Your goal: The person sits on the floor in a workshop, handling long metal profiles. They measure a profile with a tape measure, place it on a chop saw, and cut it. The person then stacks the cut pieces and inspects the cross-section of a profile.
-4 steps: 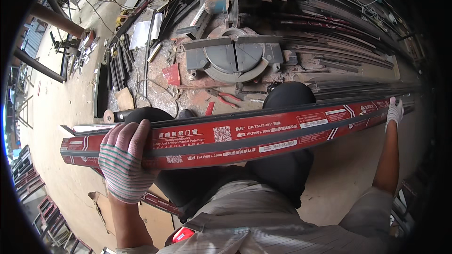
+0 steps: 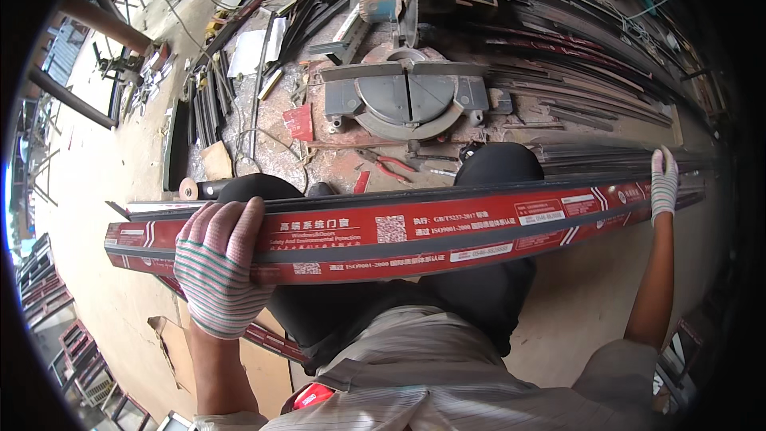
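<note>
— From the head view, what do the hands have?

— Both hold one long red bar [image 2: 415,231], a wrapped strip with a grey band down its length and white print on it; it lies across the person's lap, above the black-trousered knees [image 2: 495,172], off the floor; its long axis runs left to right and rises a little toward the right.

— And the left hand?

— The left hand [image 2: 219,267], in a striped knit glove, sits near the bar's left end; its fingers [image 2: 231,227] are curled over the top edge and closed on the bar, which lies straight under them; a short stub of bar sticks out past the glove toward the left.

— The right?

— The right hand [image 2: 663,183], in the same kind of glove, is far out at arm's length, fingers wrapped down over the bar close to its right end; so the left hand is much the nearer to the body, and almost the whole length of the bar spans between the two.

— What lies about?

— Beyond the knees, on the floor [image 2: 112,303], a grey saw base [image 2: 407,96] with a round slotted plate; red-handled pliers [image 2: 391,164] just in front of it; dark metal strips [image 2: 590,96] stacked toward the floor's right side; flat cardboard [image 2: 171,343] at the lower left.
</note>
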Action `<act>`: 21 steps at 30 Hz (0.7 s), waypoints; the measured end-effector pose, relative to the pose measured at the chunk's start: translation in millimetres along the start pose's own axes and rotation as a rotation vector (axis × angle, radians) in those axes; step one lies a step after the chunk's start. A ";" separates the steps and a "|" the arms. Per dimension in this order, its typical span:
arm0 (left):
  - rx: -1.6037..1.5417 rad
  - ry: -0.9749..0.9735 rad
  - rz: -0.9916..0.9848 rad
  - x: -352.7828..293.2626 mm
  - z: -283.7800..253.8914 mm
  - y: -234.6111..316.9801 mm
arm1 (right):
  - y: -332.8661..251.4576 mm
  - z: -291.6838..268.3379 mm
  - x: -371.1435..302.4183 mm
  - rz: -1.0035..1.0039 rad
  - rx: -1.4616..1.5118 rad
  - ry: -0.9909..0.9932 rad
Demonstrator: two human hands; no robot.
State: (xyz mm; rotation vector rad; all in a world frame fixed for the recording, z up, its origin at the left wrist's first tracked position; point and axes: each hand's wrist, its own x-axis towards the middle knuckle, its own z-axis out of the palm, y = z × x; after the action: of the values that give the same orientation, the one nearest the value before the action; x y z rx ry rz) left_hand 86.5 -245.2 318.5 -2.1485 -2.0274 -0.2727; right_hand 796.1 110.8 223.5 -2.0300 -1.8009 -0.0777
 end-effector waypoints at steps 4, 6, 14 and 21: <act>0.032 0.017 -0.001 -5.2 -5.5 -0.3 | -147.8 2.5 -47.1 -0.490 0.247 -0.288; 0.042 0.043 -0.013 -8.2 -3.6 0.7 | -223.5 -13.5 -83.9 -0.634 0.347 -0.512; 0.055 0.134 0.033 -3.4 -1.1 -3.0 | -263.8 -32.3 -105.7 -0.558 0.279 -0.934; 0.164 0.311 0.144 4.3 -4.2 -16.0 | -295.5 -41.9 -130.9 -0.857 0.348 -0.800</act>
State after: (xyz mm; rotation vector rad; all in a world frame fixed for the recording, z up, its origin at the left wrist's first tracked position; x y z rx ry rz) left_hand 70.6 -241.2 323.6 -1.9969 -1.6572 -0.3788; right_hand 501.8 -5.5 301.0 -0.9609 -2.7887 0.8354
